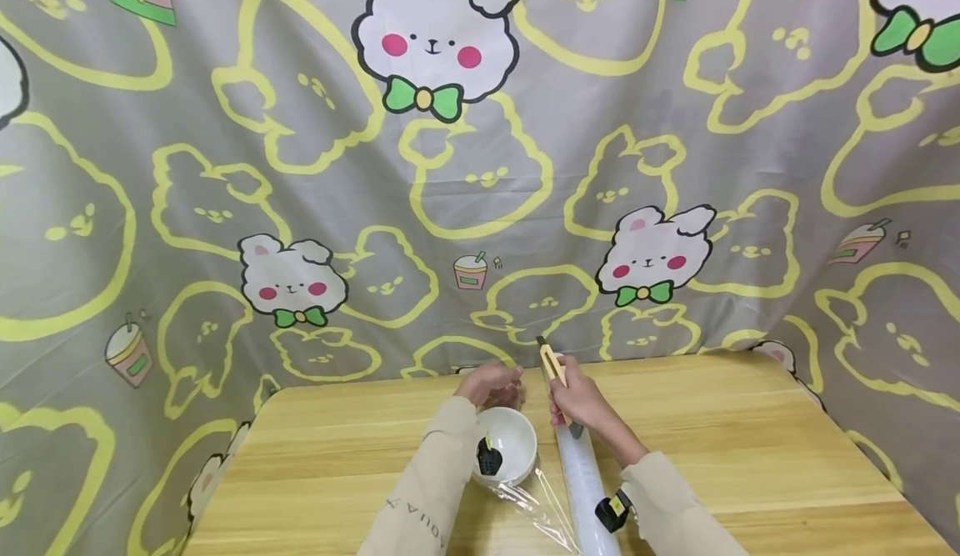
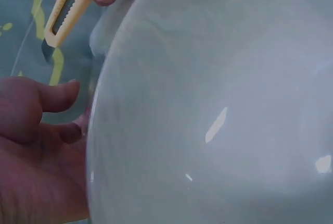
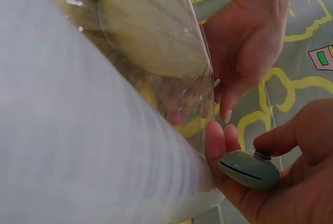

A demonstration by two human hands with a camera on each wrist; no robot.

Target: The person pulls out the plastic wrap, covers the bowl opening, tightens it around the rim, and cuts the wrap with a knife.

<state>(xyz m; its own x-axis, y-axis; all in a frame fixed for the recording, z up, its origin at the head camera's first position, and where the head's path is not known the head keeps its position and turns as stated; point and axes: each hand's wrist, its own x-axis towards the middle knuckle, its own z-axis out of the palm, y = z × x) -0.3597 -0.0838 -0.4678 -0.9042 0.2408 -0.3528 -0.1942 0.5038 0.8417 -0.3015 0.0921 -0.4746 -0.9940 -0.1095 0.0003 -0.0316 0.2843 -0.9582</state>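
While my left hand (image 1: 491,385) sits, fingers loosely apart, beyond the white bowl (image 1: 517,446) on the surface (image 1: 322,464), clear film (image 1: 528,502) stretches right to a roll (image 1: 582,481), over whose far end my right hand (image 1: 583,399) clamps a yellow cutter (image 1: 552,365). I judge cutting the film is in hand; next I'd need the film taut and a steady slice.

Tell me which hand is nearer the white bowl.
Left. The left hand is by the far rim of the white bowl; the right hand is farther off, to its right, gripping the yellow cutter.
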